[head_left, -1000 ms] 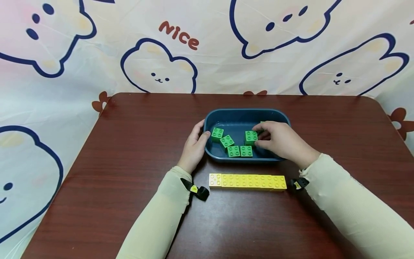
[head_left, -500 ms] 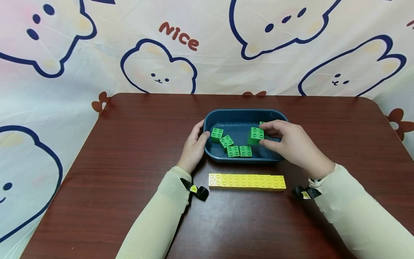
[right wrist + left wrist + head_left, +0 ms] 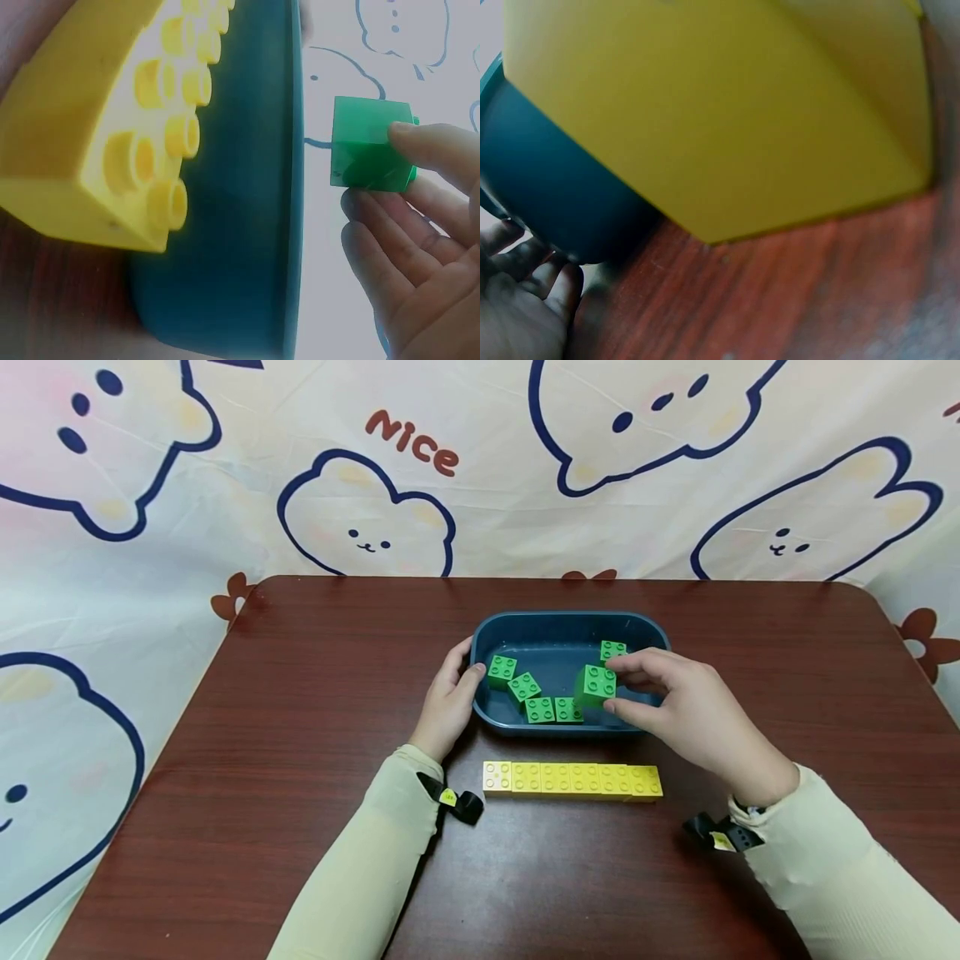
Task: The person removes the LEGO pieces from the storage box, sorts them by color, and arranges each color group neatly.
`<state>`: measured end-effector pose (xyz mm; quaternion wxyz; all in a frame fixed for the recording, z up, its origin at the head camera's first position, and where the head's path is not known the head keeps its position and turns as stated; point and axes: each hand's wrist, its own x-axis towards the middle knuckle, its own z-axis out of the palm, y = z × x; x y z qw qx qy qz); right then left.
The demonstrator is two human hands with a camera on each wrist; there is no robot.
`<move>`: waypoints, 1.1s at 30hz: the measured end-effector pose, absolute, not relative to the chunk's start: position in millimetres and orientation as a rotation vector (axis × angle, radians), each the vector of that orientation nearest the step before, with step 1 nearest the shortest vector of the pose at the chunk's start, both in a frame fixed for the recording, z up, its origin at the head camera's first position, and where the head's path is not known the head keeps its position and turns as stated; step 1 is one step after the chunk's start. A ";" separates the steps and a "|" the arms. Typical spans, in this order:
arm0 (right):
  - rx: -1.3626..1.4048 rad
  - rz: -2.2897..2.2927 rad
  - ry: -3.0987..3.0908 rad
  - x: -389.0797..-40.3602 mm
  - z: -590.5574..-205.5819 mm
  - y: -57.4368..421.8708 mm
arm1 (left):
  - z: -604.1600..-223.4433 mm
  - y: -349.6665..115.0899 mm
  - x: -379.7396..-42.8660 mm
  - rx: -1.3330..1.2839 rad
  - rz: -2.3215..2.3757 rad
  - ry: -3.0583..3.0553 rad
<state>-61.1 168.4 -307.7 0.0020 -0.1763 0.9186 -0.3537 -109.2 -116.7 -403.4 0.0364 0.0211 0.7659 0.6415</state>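
My right hand [image 3: 675, 702] pinches a green toy brick [image 3: 596, 683] between thumb and fingers, above the right part of a blue tray [image 3: 555, 732]. In the right wrist view the held brick [image 3: 371, 142] is raised over the tray rim [image 3: 295, 187]. My left hand [image 3: 448, 697] grips the tray's left end, thumb at the rim; its fingers [image 3: 566, 285] show against the outer wall in the left wrist view. Inside the tray lie several more green bricks [image 3: 539, 710], one green brick [image 3: 612, 650] near the back right.
A straight row of yellow bricks [image 3: 572, 779] lies on the brown table [image 3: 337, 660], just in front of the tray. Behind the table hangs a printed cloth [image 3: 510, 527]. Each wrist carries a black camera [image 3: 468, 807].
My right hand has lifted the green brick off the tray floor and drawn it slightly right and toward me. The brick behind it now shows fully. The left hand stays on the tray.
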 end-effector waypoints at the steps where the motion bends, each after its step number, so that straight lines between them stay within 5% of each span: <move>1: -0.561 -1.113 2.887 -59.4 -307.8 168.2 | -403.5 -116.7 -109.2 0.064 1.969 2.353; 33: -0.799 -1.212 2.855 2.8 -300.1 158.5 | -404.3 -117.1 -109.4 0.064 1.974 2.342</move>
